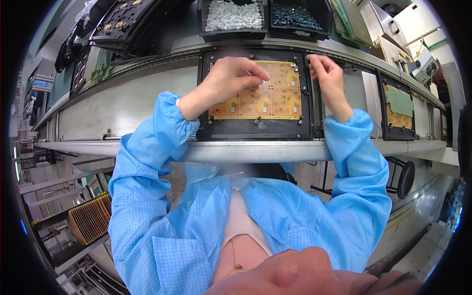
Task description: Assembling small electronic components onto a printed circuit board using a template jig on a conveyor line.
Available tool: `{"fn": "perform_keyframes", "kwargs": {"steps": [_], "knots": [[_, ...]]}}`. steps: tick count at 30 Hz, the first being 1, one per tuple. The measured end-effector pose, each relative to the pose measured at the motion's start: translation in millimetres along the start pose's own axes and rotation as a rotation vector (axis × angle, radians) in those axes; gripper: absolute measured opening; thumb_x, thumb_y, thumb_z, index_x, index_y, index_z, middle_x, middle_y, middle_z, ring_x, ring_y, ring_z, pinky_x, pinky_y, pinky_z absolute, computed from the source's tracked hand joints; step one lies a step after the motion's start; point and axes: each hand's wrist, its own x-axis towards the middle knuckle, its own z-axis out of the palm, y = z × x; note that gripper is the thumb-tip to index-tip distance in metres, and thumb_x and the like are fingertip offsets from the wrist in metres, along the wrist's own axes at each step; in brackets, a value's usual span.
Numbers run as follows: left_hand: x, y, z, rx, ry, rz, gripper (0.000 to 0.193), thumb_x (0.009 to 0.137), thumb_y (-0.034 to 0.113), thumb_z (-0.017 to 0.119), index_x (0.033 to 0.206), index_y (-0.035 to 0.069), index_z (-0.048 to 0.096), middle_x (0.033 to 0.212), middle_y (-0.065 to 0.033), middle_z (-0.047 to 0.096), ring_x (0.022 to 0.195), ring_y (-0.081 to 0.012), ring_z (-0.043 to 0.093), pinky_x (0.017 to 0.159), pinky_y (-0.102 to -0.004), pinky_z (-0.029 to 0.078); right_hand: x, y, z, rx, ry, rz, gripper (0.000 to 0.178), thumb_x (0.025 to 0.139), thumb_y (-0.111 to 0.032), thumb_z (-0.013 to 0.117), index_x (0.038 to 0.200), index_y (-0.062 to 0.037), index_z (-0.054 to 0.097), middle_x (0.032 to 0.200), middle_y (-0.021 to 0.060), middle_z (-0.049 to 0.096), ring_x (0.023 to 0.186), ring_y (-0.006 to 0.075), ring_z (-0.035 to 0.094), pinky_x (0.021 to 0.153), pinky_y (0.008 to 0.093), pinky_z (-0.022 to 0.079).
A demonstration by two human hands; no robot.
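Here's the conveyor, a long metal line running left to right right across the scene, its pale rail passing just in front of the person in the blue checked smock. On the far left, beyond the line, sits a stack of black trays. Into the middle now, where a black carrier frame lies flat on the conveyor; well to its right is a second carrier frame, with a green sheet covering part of the yellow board inside it. Beyond the middle frame, two black bins stand side by side: the left bin full of small white pieces, the right bin of dark bluish ones. And here's the yellow circuit-board panel, lying inside the middle frame, partly hidden by the left hand. That hand hovers over its far left part, fingers curled, thumb and forefinger close together; whether anything is between them, I cannot tell. The right hand is over the frame's far right edge, fingers loosely bent, its grip equally hard to read. Smallest of all, dark clamps line the panel's edges, and little white labels dot its surface.
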Motion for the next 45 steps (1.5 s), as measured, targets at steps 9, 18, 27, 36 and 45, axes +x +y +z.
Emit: {"fn": "perform_keyframes", "kwargs": {"steps": [9,18,27,36,45], "knots": [[7.5,-23.3,7.6,0.045,0.097,0.095,0.01,0.088,0.001,0.063,0.096,-0.001,0.069,0.086,-0.0076,0.07,0.076,-0.0126,0.067,0.067,-0.0267,0.053,-11.0,18.7,38.2,0.431,-0.07,0.174,0.024,0.098,-0.02,0.063,0.114,-0.002,0.066,0.091,-0.0009,0.064,0.084,0.0069,0.058,0.077,0.0215,0.047],[-16.2,-14.3,-3.2,0.394,0.039,0.117,0.011,0.086,0.001,0.067,0.097,0.0,0.069,0.088,-0.0082,0.069,0.08,-0.0185,0.067,0.071,-0.0302,0.053,-9.2,6.8,95.2,0.454,-0.231,0.187,0.028,0.098,-0.019,0.063,0.116,0.0016,0.066,0.097,0.0041,0.065,0.085,0.0099,0.06,0.08,0.0242,0.051],[-13.8,-25.0,4.5,0.655,0.126,0.337,0.011,0.082,0.005,0.069,0.093,0.005,0.067,0.09,-0.0115,0.067,0.089,-0.031,0.065,0.076,-0.0378,0.053,-14.7,9.4,89.3,0.478,-0.258,0.229,0.029,0.096,-0.02,0.065,0.117,0.0013,0.066,0.096,0.0047,0.066,0.083,0.0094,0.061,0.079,0.0233,0.053],[-11.1,-34.5,14.6,0.726,0.237,0.432,0.011,0.08,0.007,0.07,0.091,0.008,0.067,0.085,-0.0076,0.067,0.084,-0.0284,0.064,0.071,-0.0385,0.052,-6.8,12.2,84.6,0.387,-0.266,0.2,0.029,0.096,-0.022,0.066,0.116,-0.0005,0.067,0.095,0.0035,0.067,0.081,0.008,0.061,0.077,0.0218,0.052],[-10.8,-43.5,21.3,0.701,0.341,0.539,0.014,0.077,-0.001,0.07,0.089,0.006,0.068,0.079,-0.0102,0.063,0.074,-0.0284,0.063,0.064,-0.0362,0.052,-4.0,13.1,82.9,0.37,-0.246,0.212,0.029,0.096,-0.023,0.066,0.116,-0.0012,0.067,0.095,0.0028,0.067,0.082,0.0076,0.06,0.077,0.0216,0.051]]}}
